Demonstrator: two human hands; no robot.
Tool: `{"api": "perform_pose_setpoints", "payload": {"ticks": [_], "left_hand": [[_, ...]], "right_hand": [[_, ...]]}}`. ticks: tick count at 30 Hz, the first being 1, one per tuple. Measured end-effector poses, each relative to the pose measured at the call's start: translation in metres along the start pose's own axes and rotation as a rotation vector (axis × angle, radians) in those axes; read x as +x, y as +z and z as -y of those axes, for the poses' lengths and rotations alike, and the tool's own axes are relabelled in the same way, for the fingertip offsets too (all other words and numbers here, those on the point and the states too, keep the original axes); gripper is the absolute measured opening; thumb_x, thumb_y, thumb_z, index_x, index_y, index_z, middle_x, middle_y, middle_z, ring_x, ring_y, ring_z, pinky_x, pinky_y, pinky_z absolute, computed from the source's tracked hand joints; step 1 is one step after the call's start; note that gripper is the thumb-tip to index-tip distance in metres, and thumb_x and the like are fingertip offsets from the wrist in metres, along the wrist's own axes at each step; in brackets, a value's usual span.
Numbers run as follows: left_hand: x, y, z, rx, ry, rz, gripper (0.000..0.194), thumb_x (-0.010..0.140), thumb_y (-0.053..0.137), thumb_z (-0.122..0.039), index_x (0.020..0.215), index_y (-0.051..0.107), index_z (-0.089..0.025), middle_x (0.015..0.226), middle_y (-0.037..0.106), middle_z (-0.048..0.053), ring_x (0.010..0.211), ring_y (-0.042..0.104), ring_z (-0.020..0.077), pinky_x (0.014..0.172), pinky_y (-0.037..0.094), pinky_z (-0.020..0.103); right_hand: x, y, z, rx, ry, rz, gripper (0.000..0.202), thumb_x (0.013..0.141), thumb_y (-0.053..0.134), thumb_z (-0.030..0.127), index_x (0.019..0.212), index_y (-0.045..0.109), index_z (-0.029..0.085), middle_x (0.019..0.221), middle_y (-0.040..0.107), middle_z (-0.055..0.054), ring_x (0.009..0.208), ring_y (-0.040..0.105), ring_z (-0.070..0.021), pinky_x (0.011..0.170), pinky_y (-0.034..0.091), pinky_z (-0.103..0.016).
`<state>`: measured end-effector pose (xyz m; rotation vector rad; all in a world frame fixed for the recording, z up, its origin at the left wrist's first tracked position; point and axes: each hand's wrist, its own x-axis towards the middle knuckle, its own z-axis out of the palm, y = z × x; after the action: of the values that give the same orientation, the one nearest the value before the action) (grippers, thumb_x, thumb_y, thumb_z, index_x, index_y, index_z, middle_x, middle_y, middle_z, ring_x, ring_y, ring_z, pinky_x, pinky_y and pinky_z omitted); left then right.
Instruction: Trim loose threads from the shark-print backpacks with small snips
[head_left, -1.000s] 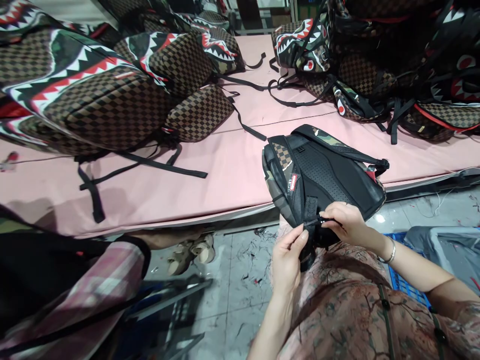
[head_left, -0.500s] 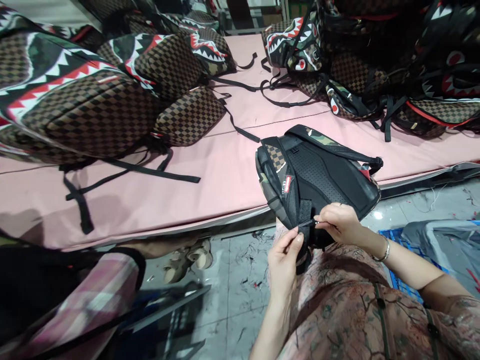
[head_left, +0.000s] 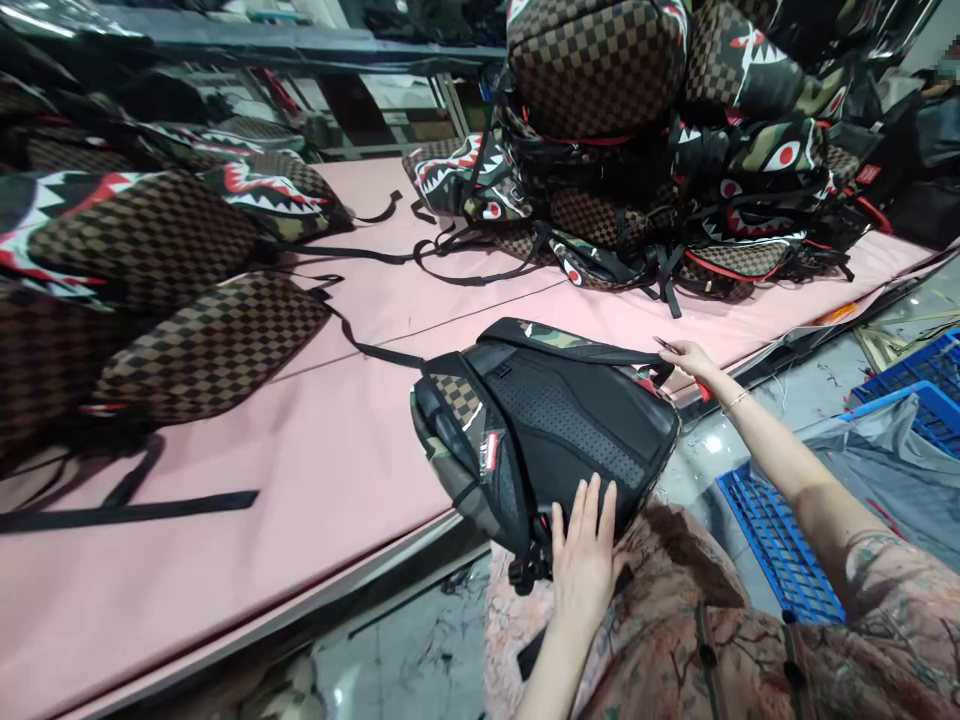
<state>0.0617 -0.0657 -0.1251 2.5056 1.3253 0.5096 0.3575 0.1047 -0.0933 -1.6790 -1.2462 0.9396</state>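
A backpack (head_left: 570,410) lies with its black padded back panel up at the edge of the pink-covered table, its near end over my lap. My left hand (head_left: 585,545) rests flat on its near side, fingers stretched out. Beyond the right end of the bag, by a shoulder strap (head_left: 577,343), my right hand (head_left: 688,362) is closed around what look like small thread snips (head_left: 667,346), with a dark tip and a red part showing below the fingers. A black buckle (head_left: 529,568) hangs at the near corner.
Checkered backpacks (head_left: 210,345) with shark-mouth prints lie on the left of the pink table (head_left: 322,430). More backpacks (head_left: 600,70) are piled at the back right. A blue plastic crate (head_left: 784,550) stands on the floor at the right.
My hands have parted: the left went from pinching a strap to lying flat on the bag, the right moved to the bag's far right end. The view has turned right.
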Motion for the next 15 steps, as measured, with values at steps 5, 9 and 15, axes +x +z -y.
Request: {"api": "perform_pose_setpoints", "payload": {"ticks": [5, 9, 15], "left_hand": [[-0.017, -0.019, 0.039, 0.186, 0.054, 0.074, 0.062, 0.076, 0.039, -0.005, 0.135, 0.036, -0.025, 0.141, 0.038, 0.009, 0.130, 0.033, 0.0246, 0.105, 0.023, 0.052], [-0.051, -0.060, 0.099, 0.221, -0.141, 0.072, 0.063, 0.074, 0.031, 0.000, 0.129, 0.045, -0.029, 0.133, 0.049, 0.007, 0.123, 0.044, 0.0227, 0.105, 0.024, 0.052], [-0.054, -0.088, 0.084, -0.227, -0.432, -0.267, 0.028, 0.079, 0.051, -0.027, 0.104, 0.065, -0.024, 0.105, 0.067, 0.007, 0.095, 0.062, 0.0219, 0.088, 0.047, 0.036]], "right_hand": [[-0.013, -0.005, -0.014, 0.086, 0.061, 0.229, 0.032, 0.054, 0.074, 0.033, 0.072, 0.066, 0.008, 0.053, 0.058, -0.001, 0.049, 0.048, -0.0099, 0.049, 0.039, -0.024], [-0.041, 0.020, -0.024, 0.154, 0.052, 0.242, 0.040, 0.044, 0.078, 0.030, 0.076, 0.066, 0.009, 0.057, 0.057, 0.003, 0.053, 0.050, -0.0091, 0.054, 0.040, -0.024], [-0.096, 0.082, -0.017, 0.230, 0.018, 0.218, 0.035, 0.049, 0.077, 0.036, 0.073, 0.066, 0.013, 0.049, 0.047, 0.007, 0.047, 0.040, -0.0068, 0.048, 0.036, -0.022]]}}
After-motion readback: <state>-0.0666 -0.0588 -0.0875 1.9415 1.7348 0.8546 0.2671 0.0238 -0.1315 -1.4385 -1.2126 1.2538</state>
